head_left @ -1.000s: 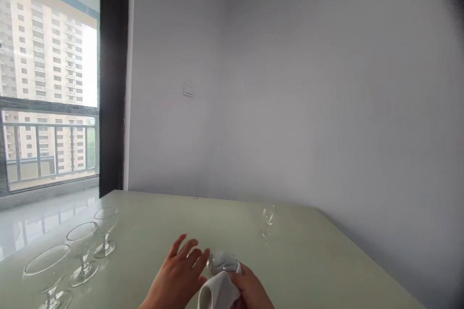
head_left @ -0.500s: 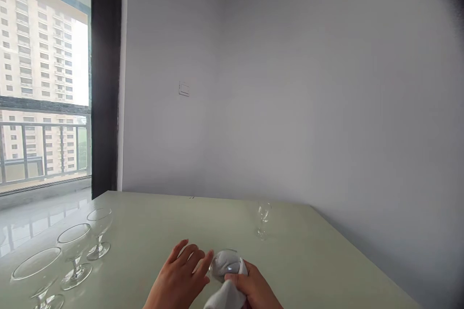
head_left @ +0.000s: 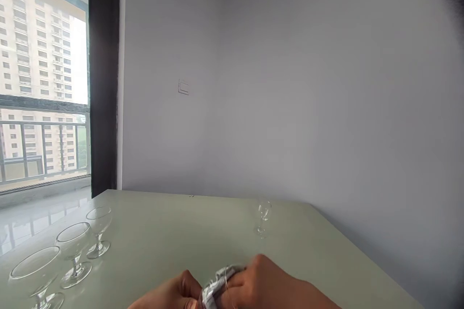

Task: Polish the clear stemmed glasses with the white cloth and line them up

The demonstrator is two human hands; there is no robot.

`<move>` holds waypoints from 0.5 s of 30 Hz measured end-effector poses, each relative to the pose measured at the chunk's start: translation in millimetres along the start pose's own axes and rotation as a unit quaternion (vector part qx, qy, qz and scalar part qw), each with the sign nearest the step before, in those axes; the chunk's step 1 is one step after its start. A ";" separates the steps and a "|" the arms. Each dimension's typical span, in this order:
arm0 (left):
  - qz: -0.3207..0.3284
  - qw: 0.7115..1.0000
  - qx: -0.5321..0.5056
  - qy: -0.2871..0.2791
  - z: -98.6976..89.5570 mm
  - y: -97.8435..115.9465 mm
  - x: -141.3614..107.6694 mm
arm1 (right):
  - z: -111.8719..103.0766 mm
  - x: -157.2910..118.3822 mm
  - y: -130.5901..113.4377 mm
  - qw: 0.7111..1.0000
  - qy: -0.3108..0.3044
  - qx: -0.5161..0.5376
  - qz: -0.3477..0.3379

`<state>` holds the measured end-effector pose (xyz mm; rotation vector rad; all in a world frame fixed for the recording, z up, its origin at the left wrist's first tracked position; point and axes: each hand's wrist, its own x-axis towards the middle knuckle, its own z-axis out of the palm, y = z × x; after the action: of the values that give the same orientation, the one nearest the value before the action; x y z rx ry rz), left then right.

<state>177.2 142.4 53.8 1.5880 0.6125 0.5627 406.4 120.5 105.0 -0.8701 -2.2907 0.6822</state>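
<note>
At the bottom edge of the head view, my left hand [head_left: 177, 293] is curled closed against a clear stemmed glass, mostly hidden between my hands. Part of the glass's thin rim [head_left: 226, 277] shows by the fingers of my right hand [head_left: 253, 281]. A white cloth [head_left: 216, 286] is bunched at the glass, and my right hand grips it with the fingers pushed in at the mouth. The stem and foot of this glass are out of sight.
Three clear stemmed glasses stand upright in a row at the table's left: a near glass [head_left: 36, 275], a middle glass [head_left: 74, 253] and a far glass [head_left: 98, 231]. Another small glass [head_left: 264, 217] stands toward the back of the pale green table [head_left: 163, 231]. Walls border the back.
My left hand, spread beside the glass before, has dropped and closed on it. My right hand has turned over, from holding glass and cloth to pressing the cloth at the glass's mouth.
</note>
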 end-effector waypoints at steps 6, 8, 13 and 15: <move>0.050 0.954 -0.253 0.155 -8.8 -30.6 16.0 | -39.5 18.1 19.1 0.977 0.194 0.022 0.092; 0.071 0.923 -0.312 0.212 -7.9 -35.6 22.9 | -23.8 21.1 32.2 0.945 0.299 0.033 0.130; 0.064 0.901 -0.354 0.243 4.8 -46.3 33.2 | 45.2 39.4 29.5 0.924 0.246 -0.229 -0.180; 0.061 0.900 -0.353 0.246 11.8 -49.8 35.0 | 63.8 48.8 24.3 0.894 0.249 -0.301 -0.219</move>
<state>207.8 161.3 3.2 0.7904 0.5839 1.1545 343.5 155.4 61.8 -0.6376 -2.1020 -0.4376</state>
